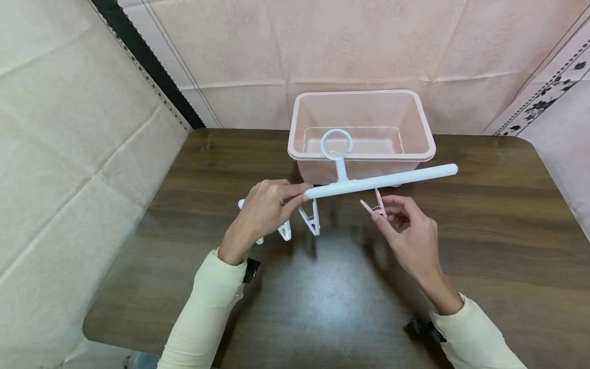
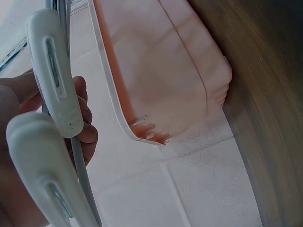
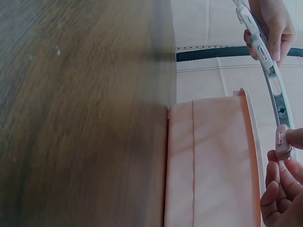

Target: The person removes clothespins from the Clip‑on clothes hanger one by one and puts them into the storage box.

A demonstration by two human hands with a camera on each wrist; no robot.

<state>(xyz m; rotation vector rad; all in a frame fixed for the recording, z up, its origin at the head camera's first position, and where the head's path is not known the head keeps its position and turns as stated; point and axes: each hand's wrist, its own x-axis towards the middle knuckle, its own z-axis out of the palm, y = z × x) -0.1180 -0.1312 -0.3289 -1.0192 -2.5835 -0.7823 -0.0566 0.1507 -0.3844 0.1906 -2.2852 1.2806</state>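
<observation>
My left hand grips a white hanger by its bar, left of the round hook, and holds it over the table with the right end tilted up. Several white clips hang from the bar under and beside that hand; two clips loom large in the left wrist view. Between thumb and fingers, my right hand pinches a pink clip just below the bar's right half. In the right wrist view this pink clip overlaps the hanger's underside.
Behind the hanger, a pink plastic bin stands at the back of the brown wooden table. Pale cloth hangs behind the table and along its sides. A bluish object shows at the lower left edge.
</observation>
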